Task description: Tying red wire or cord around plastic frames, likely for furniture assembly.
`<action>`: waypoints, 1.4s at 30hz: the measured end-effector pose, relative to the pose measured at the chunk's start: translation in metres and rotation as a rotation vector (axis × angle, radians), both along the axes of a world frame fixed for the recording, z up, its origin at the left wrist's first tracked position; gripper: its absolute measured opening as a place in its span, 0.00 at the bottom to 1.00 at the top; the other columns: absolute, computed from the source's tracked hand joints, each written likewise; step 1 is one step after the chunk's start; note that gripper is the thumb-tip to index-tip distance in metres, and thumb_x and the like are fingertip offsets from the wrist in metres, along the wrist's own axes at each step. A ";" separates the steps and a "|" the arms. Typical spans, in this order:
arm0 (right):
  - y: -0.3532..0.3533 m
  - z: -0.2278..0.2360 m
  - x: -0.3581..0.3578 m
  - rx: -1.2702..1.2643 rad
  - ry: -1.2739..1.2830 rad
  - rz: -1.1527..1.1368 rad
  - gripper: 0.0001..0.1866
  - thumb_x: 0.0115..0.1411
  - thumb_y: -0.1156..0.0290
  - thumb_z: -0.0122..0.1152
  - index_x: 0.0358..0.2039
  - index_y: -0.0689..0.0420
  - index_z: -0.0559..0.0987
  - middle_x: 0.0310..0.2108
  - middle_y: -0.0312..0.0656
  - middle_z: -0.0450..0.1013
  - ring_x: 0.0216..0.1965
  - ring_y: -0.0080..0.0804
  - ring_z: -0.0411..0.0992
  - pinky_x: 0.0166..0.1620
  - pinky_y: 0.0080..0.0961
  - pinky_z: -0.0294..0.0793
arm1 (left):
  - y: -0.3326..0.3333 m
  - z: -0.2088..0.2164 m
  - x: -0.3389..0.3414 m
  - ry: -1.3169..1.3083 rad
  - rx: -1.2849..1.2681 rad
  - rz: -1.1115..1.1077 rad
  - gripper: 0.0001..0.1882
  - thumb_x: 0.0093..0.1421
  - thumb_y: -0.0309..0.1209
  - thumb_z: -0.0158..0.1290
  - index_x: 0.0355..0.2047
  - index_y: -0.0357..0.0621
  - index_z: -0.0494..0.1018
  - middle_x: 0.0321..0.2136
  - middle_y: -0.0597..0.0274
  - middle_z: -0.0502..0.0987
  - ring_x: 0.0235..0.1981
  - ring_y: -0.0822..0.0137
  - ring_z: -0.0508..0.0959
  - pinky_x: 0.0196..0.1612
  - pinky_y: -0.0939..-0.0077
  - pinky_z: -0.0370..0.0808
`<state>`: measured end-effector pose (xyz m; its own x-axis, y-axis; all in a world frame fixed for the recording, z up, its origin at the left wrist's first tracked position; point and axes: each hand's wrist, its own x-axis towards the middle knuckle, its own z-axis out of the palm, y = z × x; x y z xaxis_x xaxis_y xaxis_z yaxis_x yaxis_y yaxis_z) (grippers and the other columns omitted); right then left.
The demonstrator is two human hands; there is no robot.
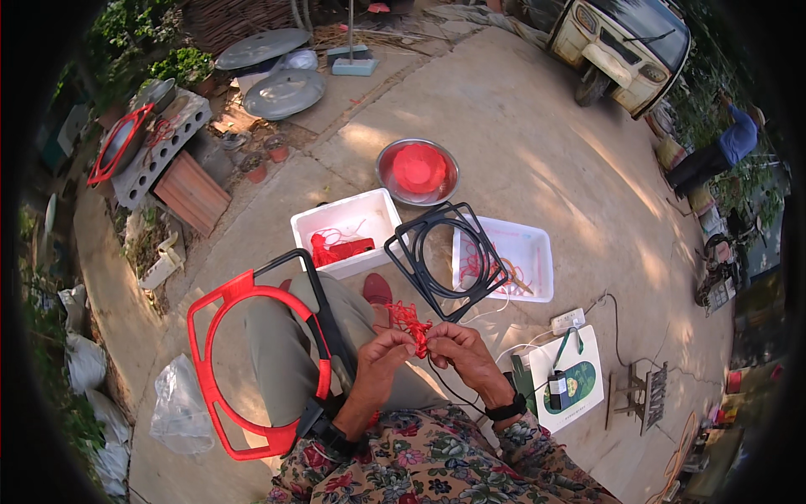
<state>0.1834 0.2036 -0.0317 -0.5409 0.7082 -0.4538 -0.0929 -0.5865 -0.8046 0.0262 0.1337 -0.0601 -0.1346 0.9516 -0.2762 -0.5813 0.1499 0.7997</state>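
Observation:
My left hand (385,354) and my right hand (460,353) meet above my lap, fingers pinched on a tangle of thin red cord (408,319). Loops of the cord stick up beyond my fingertips. Across my left thigh leans a frame (204,370) with a round opening, covered in red on most of its length and bare black at its upper right. In front of my hands stands a black frame (405,267) with rings inside, between two white tubs. The left white tub (302,228) holds a red bundle and loose red strands; the right white tub (543,244) holds red strands.
A metal basin (383,172) with a red mass lies beyond the tubs. To my right are a white paper bag (588,353), a power strip (567,321) with cables and a small wooden stool (653,399). A vehicle (617,55) and another person (729,143) are farther off.

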 end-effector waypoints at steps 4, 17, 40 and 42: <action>-0.001 -0.003 -0.006 0.204 -0.245 0.159 0.04 0.56 0.73 0.57 0.31 0.59 0.75 0.23 0.30 0.70 0.23 0.14 0.65 0.26 0.13 0.63 | -0.001 0.012 -0.004 -0.049 -0.122 -0.008 0.05 0.56 0.22 0.50 0.32 0.37 0.74 0.27 0.69 0.73 0.31 0.79 0.70 0.37 0.85 0.65; 0.005 -0.010 0.000 -0.066 -0.059 -0.020 0.04 0.54 0.77 0.51 0.31 0.60 0.71 0.25 0.37 0.71 0.23 0.22 0.69 0.28 0.18 0.69 | 0.004 -0.001 -0.002 -0.211 -0.119 -0.112 0.06 0.55 0.21 0.51 0.34 0.38 0.70 0.26 0.66 0.72 0.27 0.79 0.69 0.30 0.84 0.64; 0.023 -0.019 0.013 -0.161 0.084 0.029 0.07 0.54 0.81 0.47 0.34 0.58 0.69 0.32 0.40 0.70 0.27 0.29 0.71 0.33 0.24 0.71 | 0.002 0.001 0.009 0.760 0.026 -0.193 0.03 0.55 0.21 0.55 0.28 0.37 0.72 0.18 0.69 0.72 0.19 0.82 0.67 0.22 0.84 0.63; 0.022 -0.005 0.014 -0.262 0.274 0.009 0.06 0.56 0.79 0.45 0.35 0.58 0.68 0.30 0.40 0.70 0.27 0.30 0.71 0.31 0.25 0.71 | 0.001 -0.007 0.007 0.610 -0.020 -0.138 0.03 0.55 0.21 0.55 0.29 0.38 0.72 0.19 0.70 0.73 0.21 0.82 0.68 0.23 0.84 0.64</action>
<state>0.1977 0.2254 -0.0370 -0.6727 0.5823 -0.4564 -0.2778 -0.7706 -0.5736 0.0335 0.1346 -0.0668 -0.1502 0.9669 -0.2065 0.0052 0.2096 0.9778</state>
